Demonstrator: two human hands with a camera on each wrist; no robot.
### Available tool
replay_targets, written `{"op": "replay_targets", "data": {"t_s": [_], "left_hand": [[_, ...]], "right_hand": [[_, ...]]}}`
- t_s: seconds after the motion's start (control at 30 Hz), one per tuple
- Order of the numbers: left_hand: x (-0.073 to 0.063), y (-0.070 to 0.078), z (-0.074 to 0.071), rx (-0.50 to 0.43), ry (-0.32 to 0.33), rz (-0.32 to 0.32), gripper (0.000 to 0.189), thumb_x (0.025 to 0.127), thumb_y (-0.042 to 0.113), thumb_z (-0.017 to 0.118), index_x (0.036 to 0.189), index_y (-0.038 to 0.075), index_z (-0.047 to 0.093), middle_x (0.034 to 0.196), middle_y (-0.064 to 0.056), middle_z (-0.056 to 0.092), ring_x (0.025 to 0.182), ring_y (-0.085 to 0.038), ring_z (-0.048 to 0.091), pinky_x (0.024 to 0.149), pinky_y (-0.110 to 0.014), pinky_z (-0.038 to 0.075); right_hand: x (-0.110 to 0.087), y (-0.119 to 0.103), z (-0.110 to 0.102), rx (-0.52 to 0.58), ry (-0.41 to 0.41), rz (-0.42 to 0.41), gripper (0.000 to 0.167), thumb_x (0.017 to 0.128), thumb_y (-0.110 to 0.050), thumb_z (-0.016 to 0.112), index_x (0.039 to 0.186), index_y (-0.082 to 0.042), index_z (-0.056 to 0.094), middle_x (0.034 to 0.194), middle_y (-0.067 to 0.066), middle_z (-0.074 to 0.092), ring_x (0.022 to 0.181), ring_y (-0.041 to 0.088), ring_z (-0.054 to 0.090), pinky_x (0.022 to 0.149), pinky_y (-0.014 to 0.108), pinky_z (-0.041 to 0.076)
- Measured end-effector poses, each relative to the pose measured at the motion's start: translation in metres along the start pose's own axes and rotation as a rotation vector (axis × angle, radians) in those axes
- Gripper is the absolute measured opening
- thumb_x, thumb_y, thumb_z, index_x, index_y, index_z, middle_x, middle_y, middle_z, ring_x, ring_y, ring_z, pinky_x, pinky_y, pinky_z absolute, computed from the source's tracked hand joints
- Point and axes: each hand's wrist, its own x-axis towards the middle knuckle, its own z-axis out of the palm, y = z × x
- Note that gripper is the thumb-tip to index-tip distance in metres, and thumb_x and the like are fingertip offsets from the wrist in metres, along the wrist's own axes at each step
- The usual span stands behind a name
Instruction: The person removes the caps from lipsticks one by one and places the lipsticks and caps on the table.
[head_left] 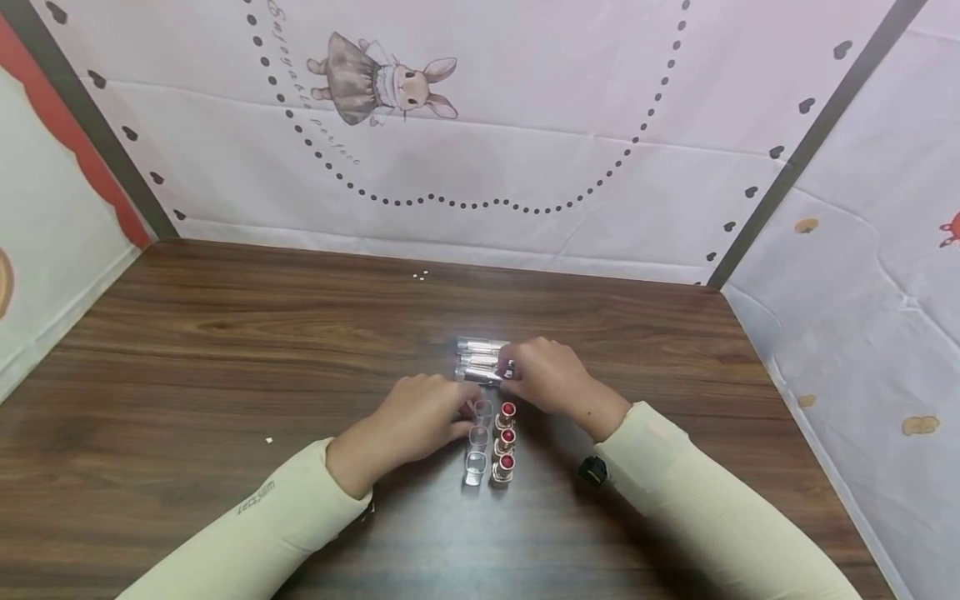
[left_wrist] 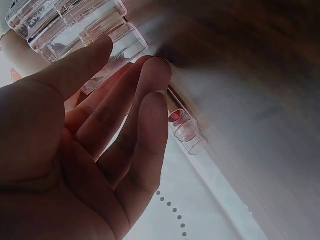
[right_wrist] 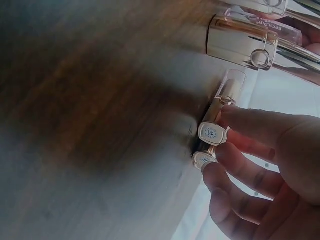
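Three lipsticks with clear caps (head_left: 480, 344) lie side by side on the table. At their right ends, my right hand (head_left: 551, 375) pinches the nearest lying lipstick (right_wrist: 212, 131) between thumb and fingers, close to its round-labelled base. Three uncapped lipsticks (head_left: 507, 437) with red tips stand upright in a row nearer to me. Just left of them is a matching row of clear lipstick caps (head_left: 476, 463). My left hand (head_left: 423, 417) is beside the farther caps, fingers loosely bent and thumb apart. In the left wrist view, nothing shows gripped in that hand (left_wrist: 100, 135).
The dark wood table (head_left: 225, 333) meets a printed fabric wall (head_left: 525, 150) at the back. Small white bits (head_left: 421, 275) lie near the back edge, and another white bit (head_left: 269, 440) lies at the left. A dark object (head_left: 593, 471) shows beneath the right sleeve.
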Motion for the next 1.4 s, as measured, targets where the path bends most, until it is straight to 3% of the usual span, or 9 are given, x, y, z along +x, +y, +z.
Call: {"op": "replay_targets", "data": {"t_s": [0.4,0.67,1.07,1.4], "left_hand": [[0.0,0.001,0.0,0.018,-0.002,-0.009,0.023,0.085,0.029,0.079,0.106,0.021,0.073,0.09,0.007,0.076,0.084,-0.018,0.072,0.068,-0.042,0.054],[0.0,0.001,0.0,0.025,0.011,-0.001,0.019,0.085,0.03,0.08,0.1,0.023,0.073,0.087,0.007,0.075,0.08,-0.018,0.071,0.065,-0.041,0.053],[-0.001,0.001,-0.002,0.001,0.003,0.005,0.023,0.085,0.028,0.08,0.106,0.02,0.073,0.091,0.007,0.077,0.085,-0.018,0.073,0.069,-0.04,0.055],[0.0,0.001,-0.002,-0.003,-0.001,0.002,0.021,0.085,0.028,0.079,0.105,0.021,0.073,0.093,0.008,0.077,0.086,-0.018,0.073,0.071,-0.042,0.056]], "right_hand": [[0.0,-0.004,0.001,0.008,-0.033,0.049,0.009,0.086,-0.02,0.077,0.089,-0.013,0.072,0.079,-0.002,0.07,0.066,0.013,0.058,0.059,0.034,0.05],[-0.001,-0.004,0.004,0.019,-0.057,0.069,0.012,0.087,-0.022,0.077,0.096,-0.015,0.077,0.09,-0.001,0.075,0.075,0.012,0.065,0.069,0.036,0.056],[-0.014,0.006,0.004,0.092,0.014,0.064,0.01,0.088,-0.019,0.075,0.096,-0.013,0.075,0.074,-0.003,0.066,0.064,0.01,0.056,0.062,0.028,0.049],[-0.03,0.011,0.0,0.167,0.133,0.068,0.018,0.087,-0.022,0.078,0.102,-0.013,0.076,0.088,-0.001,0.061,0.073,0.011,0.056,0.065,0.028,0.048]]}}
